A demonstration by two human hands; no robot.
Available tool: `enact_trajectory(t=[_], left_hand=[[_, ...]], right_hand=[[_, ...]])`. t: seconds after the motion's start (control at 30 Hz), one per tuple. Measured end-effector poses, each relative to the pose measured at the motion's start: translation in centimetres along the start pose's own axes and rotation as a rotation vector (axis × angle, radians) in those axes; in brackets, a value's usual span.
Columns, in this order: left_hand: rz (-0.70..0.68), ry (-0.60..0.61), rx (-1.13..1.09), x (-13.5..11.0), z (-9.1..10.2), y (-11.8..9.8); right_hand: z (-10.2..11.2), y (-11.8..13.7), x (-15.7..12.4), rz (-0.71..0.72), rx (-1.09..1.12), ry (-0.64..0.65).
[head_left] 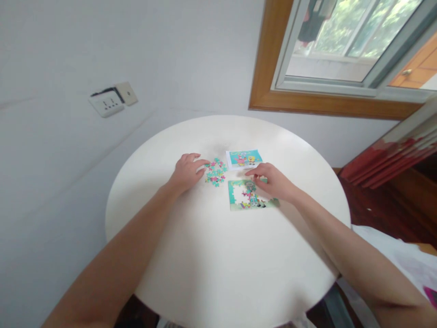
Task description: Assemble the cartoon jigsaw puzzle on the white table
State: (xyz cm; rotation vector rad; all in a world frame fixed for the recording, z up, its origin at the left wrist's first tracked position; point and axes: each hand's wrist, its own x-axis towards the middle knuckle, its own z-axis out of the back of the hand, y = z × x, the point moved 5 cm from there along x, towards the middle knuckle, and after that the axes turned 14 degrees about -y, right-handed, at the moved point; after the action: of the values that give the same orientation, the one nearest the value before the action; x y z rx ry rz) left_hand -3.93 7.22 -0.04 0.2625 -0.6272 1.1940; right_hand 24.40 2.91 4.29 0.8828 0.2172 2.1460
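A partly filled jigsaw puzzle board [244, 197] lies near the middle of a round white table [218, 255]. My right hand [271, 181] rests over the board's upper right part, its fingers pinched together on a small puzzle piece at the top edge. Left of the board sits a heap of several loose teal and pink pieces [215, 172]. My left hand [187, 172] lies beside that heap with curled fingers, and its fingertips touch the nearest pieces. A small reference picture card [243, 159] with cartoon figures lies just behind the board.
The table stands against a white wall with a socket plate [108, 104] at the left. A wood-framed window [341, 54] is at the upper right. Red and dark furniture [392, 168] stands to the right of the table.
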Motion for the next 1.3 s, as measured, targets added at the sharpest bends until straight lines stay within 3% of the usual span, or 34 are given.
enact_trajectory(t=[0.13,0.33,0.5,0.7,1.3], left_hand=[[0.023,-0.002,-0.045,0.1,0.2,0.1],[0.043,-0.032,-0.065,0.4,0.9,0.5],[0.138,-0.142,-0.025,0.4,1.9,1.0],[0.195,-0.193,-0.036,0.2,2.5,0.4],[0.169,-0.113,-0.095,-0.1,0.9,-0.5]], right_hand=[[-2.9,2.1,3.6,0.089,-0.072,0.125],[-8.4,3.6,8.9,-0.015,-0.257,0.211],[-11.1,4.0,11.1,-0.068,-0.327,0.223],[-11.8,4.1,12.1,-0.112,-0.419,0.248],[-11.9,4.0,12.0,-0.180,-0.393,0.200]])
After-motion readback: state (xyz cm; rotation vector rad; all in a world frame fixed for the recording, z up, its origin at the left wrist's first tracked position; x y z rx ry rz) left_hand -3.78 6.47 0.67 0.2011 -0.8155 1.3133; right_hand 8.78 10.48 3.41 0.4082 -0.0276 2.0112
